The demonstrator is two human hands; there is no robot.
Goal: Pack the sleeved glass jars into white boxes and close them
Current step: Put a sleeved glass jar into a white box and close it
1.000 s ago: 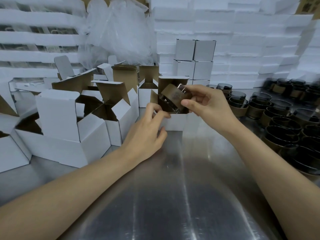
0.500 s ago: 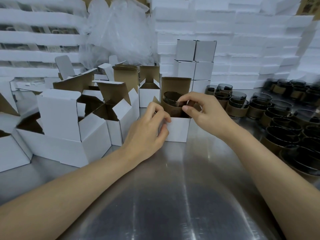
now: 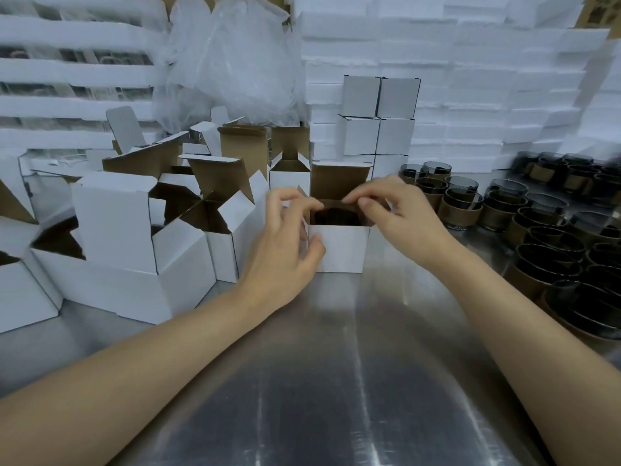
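Standing on the brushed metal table [image 3: 319, 381] toward the middle of its far edge, a small white cardboard box [image 3: 339, 247] has its brown-lined lid flap [image 3: 336, 178] upright at the back. In the open top only a dark, rounded shape shows, the sleeved glass jar [image 3: 336, 216] sunk below the rim; its sleeve cannot be made out.

The left hand [image 3: 285, 243] grips the box at its left side. Its thumb presses the front left corner, and the curled forefinger reaches over the top left edge onto the small side flap, with the other fingers loosely bent behind. The right hand [image 3: 400, 213] hangs over the top right corner, thumb and forefinger pinched together on the right side flap. Its remaining fingers are curled and slightly spread.

Along the right edge of the table stands a crowd of dark glass jars in brown cardboard sleeves [image 3: 463, 210], packed close together. By the left edge sits a cluster of open white boxes with brown insides [image 3: 114, 223], flaps up at different angles. Just behind the held box, at the far edge, closed white boxes [image 3: 379, 116] are stacked in two columns. Behind them rise stacked white foam sheets [image 3: 470, 79], with a crumpled clear plastic bag [image 3: 235, 62] to their left.
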